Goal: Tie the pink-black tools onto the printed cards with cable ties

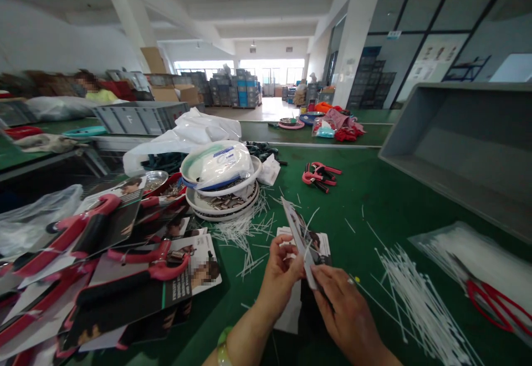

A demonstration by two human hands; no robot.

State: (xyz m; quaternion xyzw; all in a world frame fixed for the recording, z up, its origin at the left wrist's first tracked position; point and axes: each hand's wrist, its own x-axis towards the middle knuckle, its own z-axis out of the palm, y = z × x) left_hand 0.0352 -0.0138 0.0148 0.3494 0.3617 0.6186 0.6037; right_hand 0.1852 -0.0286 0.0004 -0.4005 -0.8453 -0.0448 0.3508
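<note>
A printed cardboard card stands nearly edge-on to me between my hands. My left hand has its fingers curled, with thumb and fingertips at the card's left face. My right hand grips the card's lower right edge. A thin white cable tie curves along the card's right side; its far end is hidden. Beneath lie more printed cards. To the left is a heap of cards with red-and-black pliers on them. Loose white cable ties lie right of my right hand.
Stacked round trays hold small metal parts and a plastic bag. Several red-handled pliers lie ahead. Red-handled scissors rest by a clear bag of ties at right. A grey bin stands behind them. Another person is far left.
</note>
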